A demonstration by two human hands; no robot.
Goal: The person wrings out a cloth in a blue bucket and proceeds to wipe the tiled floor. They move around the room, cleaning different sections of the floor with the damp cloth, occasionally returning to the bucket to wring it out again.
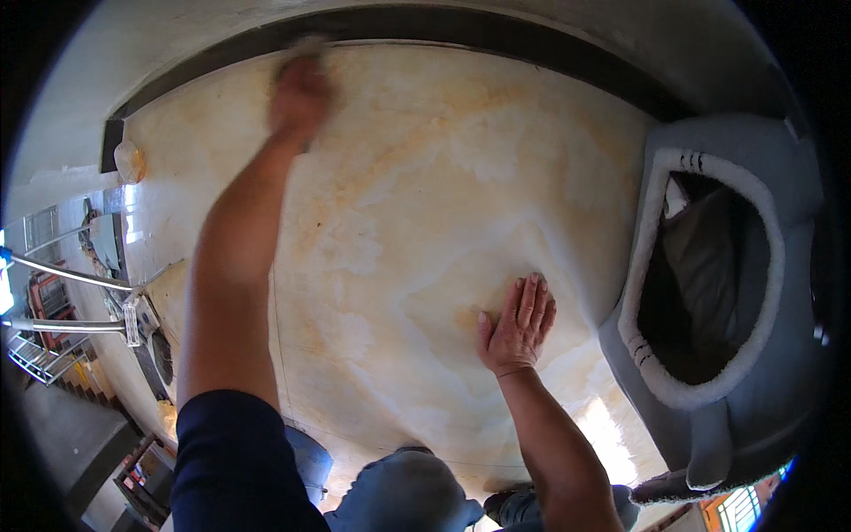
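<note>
My left hand (302, 100) is stretched far out at the upper left, blurred by motion, close to the dark skirting (412, 25) at the foot of the wall. Its fingers are curled around a pale, cloth-like thing (310, 46), too smeared to name surely. On the right, my right hand (520, 326) lies palm down on the glossy, cream and orange marbled floor (399, 219). Its fingers lie near one another with the thumb apart, and nothing is in it. My knee in grey-blue cloth (412, 492) shows at the bottom.
A grey padded pet house (725, 143) with a fluffy white-rimmed opening stands at the right. A blue bucket (310, 462) is partly behind my left sleeve. Clear plastic wrapping (129, 161) sits near the left wall corner. Metal tubes (73, 276) reach in from the left.
</note>
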